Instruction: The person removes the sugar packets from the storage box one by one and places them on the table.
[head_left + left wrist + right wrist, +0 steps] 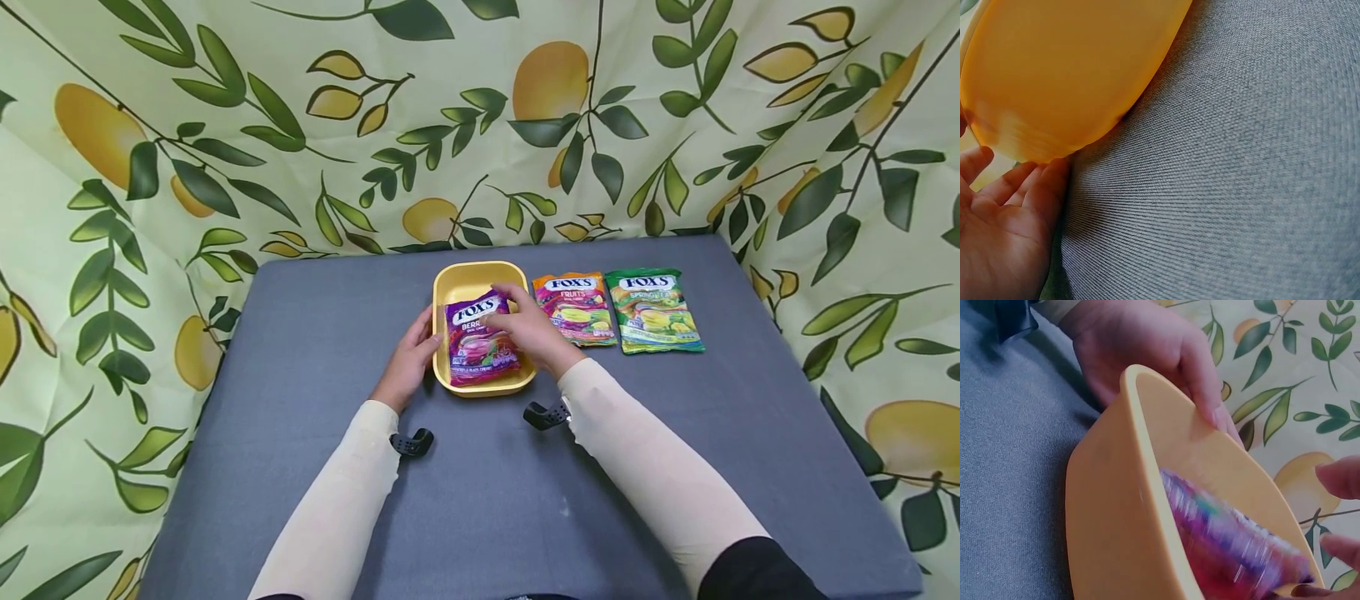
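Observation:
A purple FOX'S Berries candy bag (482, 343) lies in a yellow tub (444, 271), tilted against its walls. My left hand (408, 360) grips the tub's left wall, thumb over the rim and fingers outside. In the left wrist view the fingers of this hand (1013, 215) touch the tub's outer side (1079, 69). Over the upper right of the bag is my right hand (531, 327), its thumb and fingers spread apart. The right wrist view shows the bag (1229, 544) blurred, with a fingertip near its end.
To the tub's right lie an orange and pink FOX'S Fruits bag (576, 310) and a green FOX'S Spring Tea bag (655, 312), side by side. Everything stands on a grey cloth-covered table (330, 333). A leaf-and-fruit patterned curtain (465, 150) rises behind and beside it.

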`<state>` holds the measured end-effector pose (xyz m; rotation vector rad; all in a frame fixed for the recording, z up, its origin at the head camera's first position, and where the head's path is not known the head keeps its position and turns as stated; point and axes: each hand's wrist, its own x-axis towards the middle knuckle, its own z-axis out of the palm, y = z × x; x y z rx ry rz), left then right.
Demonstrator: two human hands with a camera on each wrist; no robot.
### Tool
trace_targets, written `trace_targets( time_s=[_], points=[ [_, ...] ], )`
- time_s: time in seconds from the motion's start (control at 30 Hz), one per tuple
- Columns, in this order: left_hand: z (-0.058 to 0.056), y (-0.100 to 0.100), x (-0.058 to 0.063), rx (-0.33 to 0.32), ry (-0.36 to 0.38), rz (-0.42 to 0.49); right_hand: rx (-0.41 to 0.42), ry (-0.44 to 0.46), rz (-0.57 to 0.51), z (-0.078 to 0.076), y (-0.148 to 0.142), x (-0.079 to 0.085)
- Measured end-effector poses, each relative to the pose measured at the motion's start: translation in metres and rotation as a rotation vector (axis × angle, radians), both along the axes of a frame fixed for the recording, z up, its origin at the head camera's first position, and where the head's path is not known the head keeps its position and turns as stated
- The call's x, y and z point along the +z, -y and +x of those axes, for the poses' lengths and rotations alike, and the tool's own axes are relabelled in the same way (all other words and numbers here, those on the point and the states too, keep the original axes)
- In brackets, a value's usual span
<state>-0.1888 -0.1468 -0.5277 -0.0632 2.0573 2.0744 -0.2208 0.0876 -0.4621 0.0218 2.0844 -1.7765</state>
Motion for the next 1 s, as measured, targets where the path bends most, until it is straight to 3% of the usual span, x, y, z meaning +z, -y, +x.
trace_targets(
  time_s=[0.2, 0.4, 0.67, 1.0],
  points=[
    [0.0001, 0.0003, 0.0013, -0.01, -0.016, 0.024, 0.075, 0.029, -0.002, -0.0001, -0.0037, -0.0022],
    [0.0006, -0.0003, 0.0021, -0.003, -0.015, 0.018, 0.158, -0.024, 0.12, 0.0001, -0.0022, -0.0033],
    [0.001, -0.0006, 0.001, 0.0, -0.017, 0.015, 0.13, -0.047, 0.189, 0.0022, 0.002, -0.0054],
    [0.0006, 0.0001, 0.0006, -0.012, -0.027, 0.015, 0.107, -0.061, 0.109, 0.0031, -0.0001, -0.0076]
  ],
)
